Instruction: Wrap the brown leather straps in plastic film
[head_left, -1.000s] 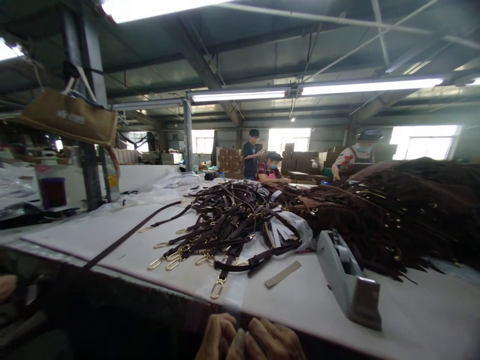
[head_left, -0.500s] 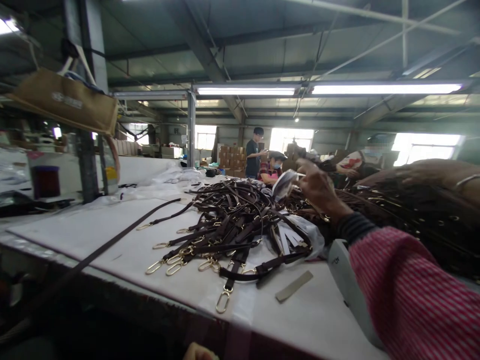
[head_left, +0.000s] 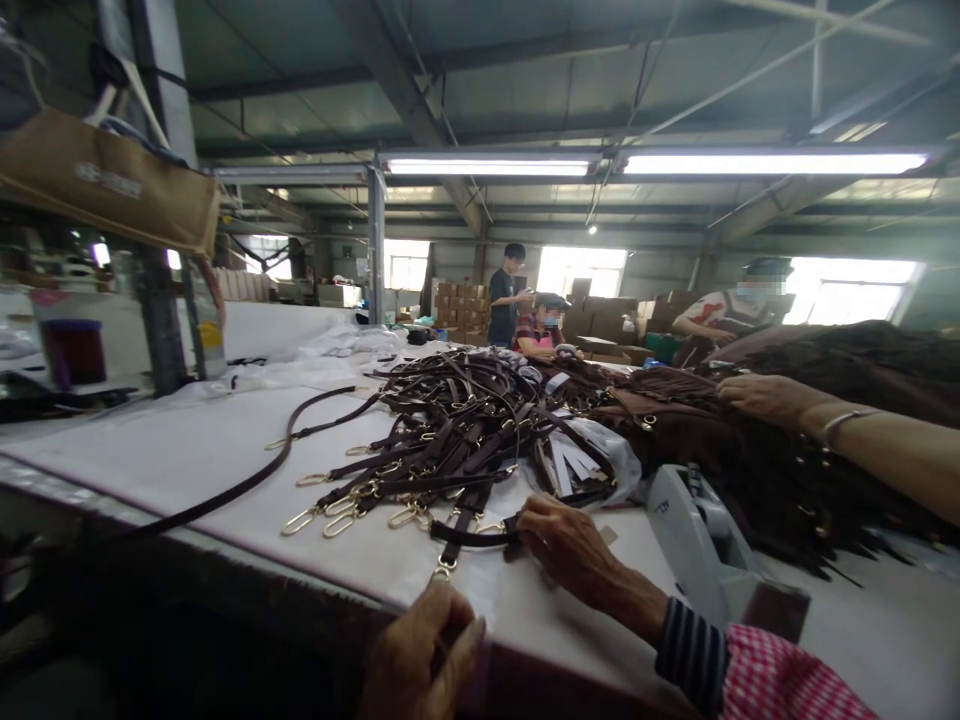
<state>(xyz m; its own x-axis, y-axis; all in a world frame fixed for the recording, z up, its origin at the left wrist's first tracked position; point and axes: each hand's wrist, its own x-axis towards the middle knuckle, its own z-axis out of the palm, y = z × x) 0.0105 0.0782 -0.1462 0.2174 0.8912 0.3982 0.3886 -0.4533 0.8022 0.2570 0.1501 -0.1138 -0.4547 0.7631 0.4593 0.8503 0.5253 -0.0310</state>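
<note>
A dark brown strap [head_left: 480,538] with gold metal hardware lies at the table's front edge. My right hand [head_left: 566,550], in a striped cuff and red checked sleeve, has its fingers closed on the strap's right part. At the bottom middle, my left hand [head_left: 427,650] is curled in a pinch at the gold clasp [head_left: 443,571] on a short strap end; its fingers cover most of the clasp. Beyond both hands spreads a tangled pile of similar straps [head_left: 450,430] with several gold clasps. One long strap [head_left: 247,480] runs off the front edge at left.
A grey tape dispenser [head_left: 701,545] stands right of my right hand. Behind it lies a heap of dark brown pieces [head_left: 810,490], touched by another person's hand [head_left: 772,400] with a bracelet. A plastic bag [head_left: 622,455] holds pale strips. A tan bag [head_left: 112,185] hangs at left.
My right hand has come down from above the pile, away from a clear plastic item, onto the strap. My left hand has risen into view at the clasp. The other person's hand now shows fully.
</note>
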